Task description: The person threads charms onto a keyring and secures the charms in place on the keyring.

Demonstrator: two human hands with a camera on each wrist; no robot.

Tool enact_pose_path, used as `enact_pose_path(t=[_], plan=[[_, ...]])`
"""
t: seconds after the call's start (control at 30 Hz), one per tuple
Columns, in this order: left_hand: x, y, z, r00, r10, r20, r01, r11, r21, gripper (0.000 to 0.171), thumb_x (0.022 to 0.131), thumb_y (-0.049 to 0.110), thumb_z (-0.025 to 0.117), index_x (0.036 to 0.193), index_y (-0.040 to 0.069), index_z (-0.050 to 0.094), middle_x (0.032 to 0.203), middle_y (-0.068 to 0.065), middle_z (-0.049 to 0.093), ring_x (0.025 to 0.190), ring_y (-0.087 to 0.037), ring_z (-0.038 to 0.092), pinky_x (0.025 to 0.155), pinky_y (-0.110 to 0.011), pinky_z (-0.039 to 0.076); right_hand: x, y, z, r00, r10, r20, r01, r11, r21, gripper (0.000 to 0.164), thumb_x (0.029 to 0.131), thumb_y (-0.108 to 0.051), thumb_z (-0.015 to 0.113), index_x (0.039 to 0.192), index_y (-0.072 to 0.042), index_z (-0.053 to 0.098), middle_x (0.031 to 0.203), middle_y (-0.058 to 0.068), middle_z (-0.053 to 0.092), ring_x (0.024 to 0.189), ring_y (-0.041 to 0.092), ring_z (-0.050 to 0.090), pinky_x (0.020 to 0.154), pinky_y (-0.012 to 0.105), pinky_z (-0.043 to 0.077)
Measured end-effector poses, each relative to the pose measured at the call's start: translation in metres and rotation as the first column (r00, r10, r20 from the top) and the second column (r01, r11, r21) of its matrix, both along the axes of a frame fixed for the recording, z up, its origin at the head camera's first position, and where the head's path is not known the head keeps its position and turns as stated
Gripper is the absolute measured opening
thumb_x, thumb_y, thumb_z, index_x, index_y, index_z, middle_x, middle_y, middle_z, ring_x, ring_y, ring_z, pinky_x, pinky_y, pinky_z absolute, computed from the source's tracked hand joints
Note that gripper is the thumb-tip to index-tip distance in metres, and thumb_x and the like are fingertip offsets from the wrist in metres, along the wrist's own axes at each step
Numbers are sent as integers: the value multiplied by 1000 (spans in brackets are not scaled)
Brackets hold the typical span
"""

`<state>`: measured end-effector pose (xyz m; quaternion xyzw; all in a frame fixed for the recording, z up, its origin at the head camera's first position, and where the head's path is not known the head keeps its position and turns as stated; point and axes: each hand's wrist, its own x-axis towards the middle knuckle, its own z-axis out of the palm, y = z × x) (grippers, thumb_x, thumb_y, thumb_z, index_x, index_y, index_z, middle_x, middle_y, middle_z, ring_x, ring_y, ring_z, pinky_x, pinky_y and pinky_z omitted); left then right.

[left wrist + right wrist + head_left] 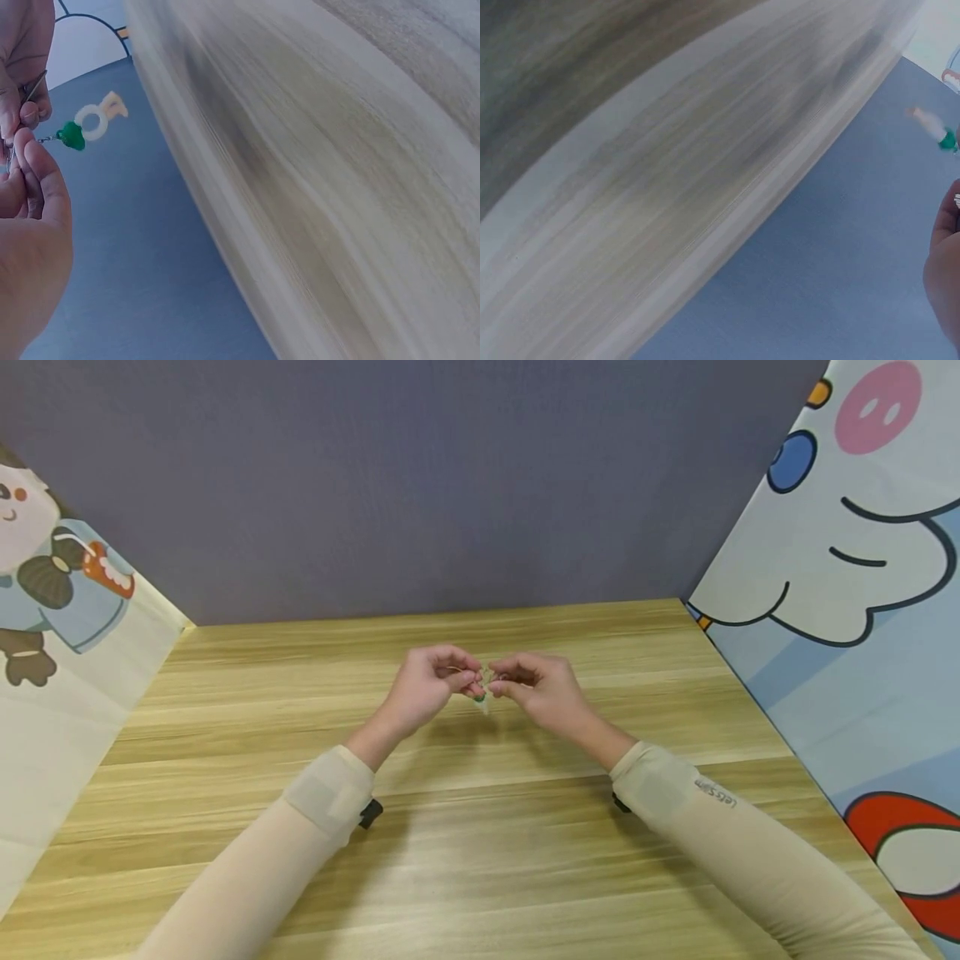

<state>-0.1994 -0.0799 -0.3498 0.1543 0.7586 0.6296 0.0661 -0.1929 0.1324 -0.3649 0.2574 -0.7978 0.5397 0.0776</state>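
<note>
Both hands meet above the middle of the table. My left hand (423, 689) pinches the chain end of a keychain between thumb and fingers. From it dangles a charm (91, 124) with a green part, a white ring and a peach-coloured tip; in the head view the keychain (482, 702) looks small below the fingers. Close to its right, my right hand (551, 693) pinches a thin metal piece (34, 85), mostly covered by the fingers. Whether this piece is joined to the chain is hidden. The right wrist view shows the charm (934, 129) blurred, beside the right hand (946, 274).
The wood-grain table (480, 860) spreads under both arms. A grey-blue panel (435, 485) stands along its far edge. Cartoon-printed panels rise on the left (67, 710) and on the right (787, 677).
</note>
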Motion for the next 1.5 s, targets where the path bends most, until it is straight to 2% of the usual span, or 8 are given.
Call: enact_pose_path(t=[0.2, 0.3, 0.57, 0.8, 1.0, 1.27, 1.37, 1.5], plan=[[1, -1, -1, 1000, -19, -4, 19, 999, -49, 18, 103, 0, 67, 120, -3, 72, 112, -22, 76, 92, -20, 77, 90, -39, 65, -1, 2, 0, 1000, -7, 22, 6, 1000, 14, 20, 93, 0, 79, 113, 4, 76, 102, 20, 80, 85, 28, 80, 74, 39, 66], [1, -2, -2, 1000, -27, -12, 26, 995, -92, 21, 102, 5, 70, 123, 1, 73, 116, -19, 78, 101, -25, 77, 92, -39, 65, -1, 4, -1, 999, -12, 41, 11, 999, 30, 21, 95, -1, 78, 115, 3, 76, 104, 19, 80, 89, 28, 80, 77, 34, 66], [-1, -2, -6, 996, -80, -25, 73, 977, -200, 31, 101, 8, 73, 132, 5, 72, 113, -13, 76, 107, -23, 72, 94, -38, 62, -1, 5, 0, 1000, 8, 20, -10, 994, 110, 21, 96, -1, 76, 117, -1, 76, 104, 15, 81, 95, 27, 79, 83, 32, 65], [0, -2, -8, 993, -97, -71, 75, 961, -265, 24, 103, 16, 72, 126, 8, 75, 116, -10, 72, 108, -24, 69, 91, -45, 62, -1, 4, 3, 1000, 6, -15, -3, 987, 162, 21, 95, -5, 79, 116, -5, 78, 105, 11, 81, 92, 22, 77, 86, 38, 65], [1, -4, -9, 992, -94, -79, 66, 951, -303, 20, 108, 24, 66, 119, 11, 76, 122, -7, 75, 118, -25, 70, 102, -46, 59, -1, 2, 3, 1000, 1, -12, 1, 984, 177, 21, 95, -8, 79, 116, -4, 77, 102, 10, 80, 90, 21, 74, 85, 37, 64], [1, -4, -10, 996, -75, -55, 57, 959, -277, 22, 110, 23, 61, 119, 8, 76, 105, -10, 79, 105, -32, 75, 92, -41, 61, -5, 2, 2, 1000, 2, 18, -6, 972, 235, 24, 100, -9, 74, 124, -3, 75, 110, 12, 79, 94, 21, 72, 82, 35, 62], [1, -5, -11, 996, -76, -48, 59, 956, -287, 23, 110, 23, 61, 118, 7, 75, 100, -10, 78, 98, -31, 75, 86, -40, 61, -6, 3, 2, 997, 20, 78, -39, 966, 254, 23, 102, -13, 72, 124, -5, 74, 114, 11, 77, 95, 24, 71, 79, 36, 61], [3, -5, -11, 996, -83, -37, 67, 948, -312, 26, 111, 25, 59, 117, 4, 74, 96, -8, 76, 88, -22, 72, 78, -36, 60, -6, 4, 1, 983, 40, 181, -85, 964, 251, 19, 106, -19, 68, 121, -8, 74, 112, 16, 75, 93, 36, 70, 74, 37, 60]])
